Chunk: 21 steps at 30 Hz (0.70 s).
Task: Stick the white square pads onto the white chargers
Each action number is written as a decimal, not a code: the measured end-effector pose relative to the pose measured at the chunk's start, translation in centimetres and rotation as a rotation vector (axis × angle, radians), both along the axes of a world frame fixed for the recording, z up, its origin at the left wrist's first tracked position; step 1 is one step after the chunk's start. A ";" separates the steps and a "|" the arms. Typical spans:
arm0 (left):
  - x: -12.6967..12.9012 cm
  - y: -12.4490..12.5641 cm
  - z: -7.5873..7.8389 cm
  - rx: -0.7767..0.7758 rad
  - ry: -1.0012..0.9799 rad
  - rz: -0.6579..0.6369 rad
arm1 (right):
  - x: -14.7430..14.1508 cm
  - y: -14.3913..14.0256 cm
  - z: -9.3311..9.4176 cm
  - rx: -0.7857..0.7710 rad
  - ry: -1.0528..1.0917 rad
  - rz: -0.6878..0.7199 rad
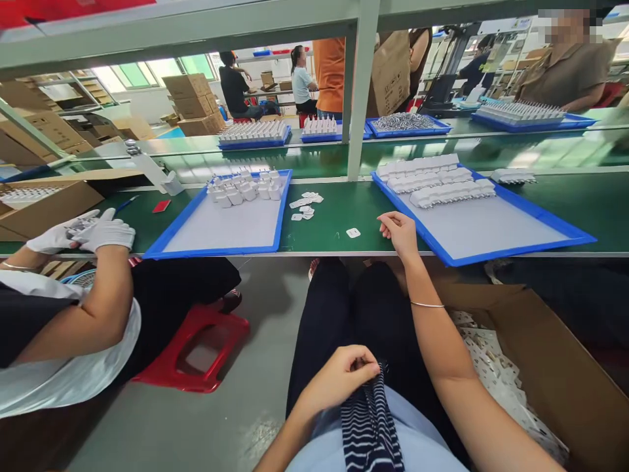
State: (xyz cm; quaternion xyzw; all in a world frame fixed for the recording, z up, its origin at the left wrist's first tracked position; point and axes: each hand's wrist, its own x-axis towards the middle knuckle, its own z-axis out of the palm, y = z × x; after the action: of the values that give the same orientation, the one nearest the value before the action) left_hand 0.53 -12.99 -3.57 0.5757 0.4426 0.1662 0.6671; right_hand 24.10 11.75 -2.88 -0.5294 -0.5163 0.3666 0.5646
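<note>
My left hand (344,377) is in my lap, thumb and fingers pinched on a dark striped cloth (366,426) that hangs down my front. Over the front edge of the green bench is my right hand (400,233), its fingers curled together and nothing visible in them. Just left of it lies a small white flat piece (353,233). More such white pieces (305,208) are scattered farther back. To the right of that hand stands a blue-rimmed tray (535,219) with rows of white plastic parts (442,183) at its back.
A second blue-rimmed tray (221,233) on the left holds white parts with metal pins (246,187). A gloved co-worker's hands (93,231) hold small parts at far left. A cardboard box (555,354) of white pieces stands at my right, below the bench. A post (361,92) rises ahead.
</note>
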 end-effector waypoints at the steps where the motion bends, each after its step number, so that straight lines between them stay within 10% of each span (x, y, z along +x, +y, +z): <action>1: 0.2 -0.4 -0.8 -0.016 -0.006 -0.012 | 0.0 0.0 0.0 0.002 -0.002 -0.007; 21: -1.0 0.2 -5.7 -0.080 -0.074 -0.043 | -0.3 -0.8 0.0 0.056 -0.081 -0.053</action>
State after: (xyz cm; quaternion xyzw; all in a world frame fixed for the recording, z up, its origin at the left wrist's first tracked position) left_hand -0.51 -12.82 -9.31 0.5515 0.4114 0.1550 0.7090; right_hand 23.82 10.92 -2.83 -0.5415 -0.5345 0.3151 0.5673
